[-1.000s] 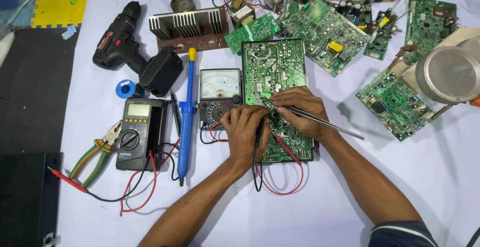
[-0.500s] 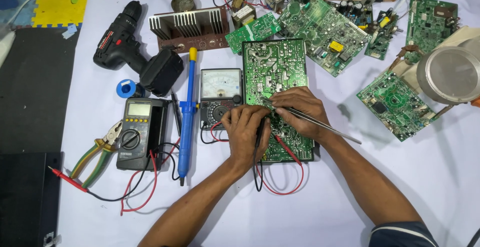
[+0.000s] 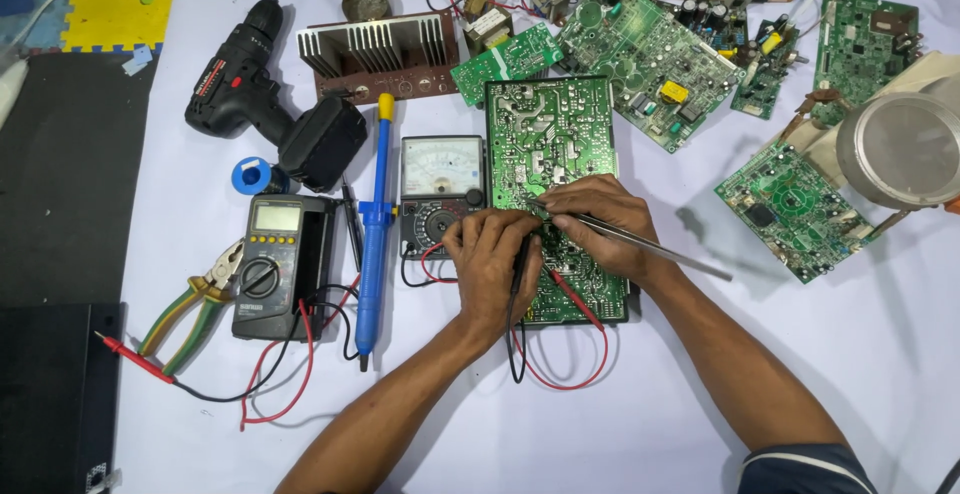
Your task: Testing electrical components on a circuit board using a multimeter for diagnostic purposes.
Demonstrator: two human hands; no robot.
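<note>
Nothing has shifted: left hand (image 3: 492, 259) stays clamped on the test probes (image 3: 520, 254), right hand (image 3: 600, 224) on tweezers (image 3: 650, 247), over the green circuit board (image 3: 550, 139).

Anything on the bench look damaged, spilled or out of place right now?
Nothing stands out. The green circuit board lies flat under the left hand and right hand; no spill or visible damage. Spare boards lie scattered at angles.

A white-covered counter (image 3: 700, 424) fills the view under even light. Along its far edge lie yellow, blue and pink foam floor mats (image 3: 110, 19), perhaps interlocking.
</note>
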